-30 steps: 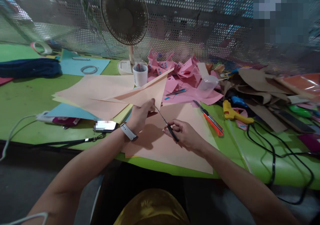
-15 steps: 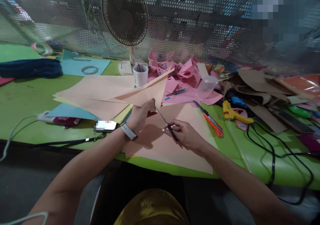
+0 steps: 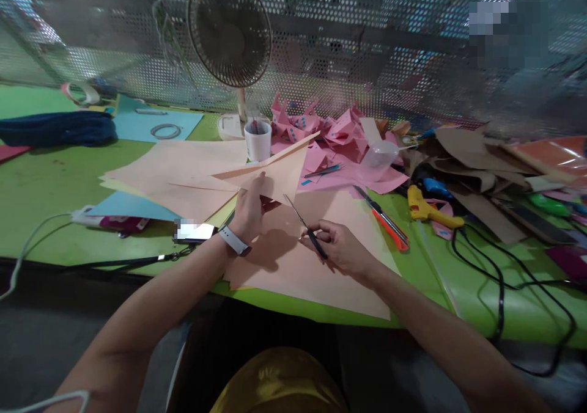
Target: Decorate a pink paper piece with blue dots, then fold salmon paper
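My left hand (image 3: 251,208) grips a folded piece of peach paper (image 3: 287,171), thumb on top and fingers underneath, lifting it off the table. In my right hand (image 3: 337,245) are black-handled scissors (image 3: 313,239), seen nearly edge-on. Their thin metal blade points up and left, its tip at the lower edge of the folded paper; whether it touches cannot be made out. Beneath both hands lies a large peach sheet (image 3: 316,285), near the table's front edge. More peach sheets (image 3: 183,162) are stacked on the left.
Right of the sheet lie an orange cutter knife (image 3: 387,226) and a yellow glue gun (image 3: 431,208) with black cables. A white cup (image 3: 258,141) and a fan (image 3: 229,34) stand behind, beside pink paper pieces (image 3: 342,126). A phone (image 3: 195,231) lies by my left wrist.
My left hand has shifted left along the folded paper, away from the scissors' tip, and its fingers have straightened somewhat. My right hand and the scissors have barely moved.
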Available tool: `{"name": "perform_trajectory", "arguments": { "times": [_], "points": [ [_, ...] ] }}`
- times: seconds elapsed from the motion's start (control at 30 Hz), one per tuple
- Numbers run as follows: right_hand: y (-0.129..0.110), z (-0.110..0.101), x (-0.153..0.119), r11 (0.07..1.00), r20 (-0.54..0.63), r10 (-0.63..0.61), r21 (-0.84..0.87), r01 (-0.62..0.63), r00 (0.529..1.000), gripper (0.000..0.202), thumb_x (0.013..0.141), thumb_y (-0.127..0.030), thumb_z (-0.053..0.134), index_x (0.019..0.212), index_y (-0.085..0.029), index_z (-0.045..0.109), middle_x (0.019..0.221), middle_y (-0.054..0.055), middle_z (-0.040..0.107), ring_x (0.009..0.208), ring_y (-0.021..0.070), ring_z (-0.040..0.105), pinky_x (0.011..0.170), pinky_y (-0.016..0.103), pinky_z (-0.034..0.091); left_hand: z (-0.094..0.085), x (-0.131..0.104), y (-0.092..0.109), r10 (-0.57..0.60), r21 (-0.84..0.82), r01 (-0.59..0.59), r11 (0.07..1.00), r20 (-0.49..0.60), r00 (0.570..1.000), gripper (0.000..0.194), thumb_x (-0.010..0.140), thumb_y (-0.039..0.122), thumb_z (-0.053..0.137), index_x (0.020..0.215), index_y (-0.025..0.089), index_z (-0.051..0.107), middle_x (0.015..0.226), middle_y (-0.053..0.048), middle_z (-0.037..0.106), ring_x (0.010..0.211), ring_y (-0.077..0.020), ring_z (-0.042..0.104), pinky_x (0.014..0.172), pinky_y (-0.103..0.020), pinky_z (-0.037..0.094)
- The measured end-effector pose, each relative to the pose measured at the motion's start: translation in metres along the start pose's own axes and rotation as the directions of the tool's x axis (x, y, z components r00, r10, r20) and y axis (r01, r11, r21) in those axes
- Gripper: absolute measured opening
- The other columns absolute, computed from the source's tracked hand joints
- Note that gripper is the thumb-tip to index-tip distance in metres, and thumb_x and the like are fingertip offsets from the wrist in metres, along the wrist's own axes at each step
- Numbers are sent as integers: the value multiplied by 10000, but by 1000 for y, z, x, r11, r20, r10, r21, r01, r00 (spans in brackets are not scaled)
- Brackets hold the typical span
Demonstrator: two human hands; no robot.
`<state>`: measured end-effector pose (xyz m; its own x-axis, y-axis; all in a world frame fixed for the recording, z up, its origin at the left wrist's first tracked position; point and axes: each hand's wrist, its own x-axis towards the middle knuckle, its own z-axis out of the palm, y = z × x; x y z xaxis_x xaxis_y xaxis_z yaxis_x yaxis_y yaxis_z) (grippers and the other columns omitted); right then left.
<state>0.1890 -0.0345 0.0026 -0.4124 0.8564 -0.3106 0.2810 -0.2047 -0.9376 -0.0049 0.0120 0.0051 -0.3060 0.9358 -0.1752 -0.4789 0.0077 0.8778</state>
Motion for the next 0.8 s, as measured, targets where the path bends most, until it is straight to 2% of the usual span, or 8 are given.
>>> {"name": "perform_trajectory", "arguments": {
  "times": [0.07,0.17,0.4,0.7,0.8],
  "points": [
    [0,0,0,1000,0,-5,15,5,1000,445,716,-510,777,971,-182,619,515,-99,509,314,45,346,281,192,267,-2,3,-1,25,12,-25,1000,-21,999,300,669,447,746,748,199,597,660,5,565,599,-137,549,579,-291,540],
    [0,0,1,999,-5,-20,47,21,1000,457,701,-497,788,975,-172,620,520,-98,511,326,45,348,281,189,279,-2,4,-2,32,27,-32,999,10,999,274,684,427,730,721,196,586,680,-6,564,635,-142,564,585,-286,547],
    [1,0,3,994,-12,-35,102,36,999,446,687,-470,799,959,-169,614,520,-90,478,398,78,413,284,184,299,3,-8,0,39,35,-41,999,60,997,359,649,479,778,689,180,583,623,17,546,569,-111,548,536,-242,535],
    [5,0,5,989,1,-57,136,57,998,415,712,-450,793,961,-165,625,564,-71,512,442,75,465,332,171,322,0,-6,-2,10,30,-13,999,108,994,401,666,529,776,736,166,622,649,2,597,578,-132,578,555,-270,523],
    [6,-1,5,989,11,-47,137,45,999,440,711,-474,786,982,-161,637,564,-66,531,417,69,440,312,170,288,1,-7,-1,17,30,-20,999,114,993,391,677,519,768,745,164,618,667,3,601,587,-134,583,561,-273,529]
  ]
}}
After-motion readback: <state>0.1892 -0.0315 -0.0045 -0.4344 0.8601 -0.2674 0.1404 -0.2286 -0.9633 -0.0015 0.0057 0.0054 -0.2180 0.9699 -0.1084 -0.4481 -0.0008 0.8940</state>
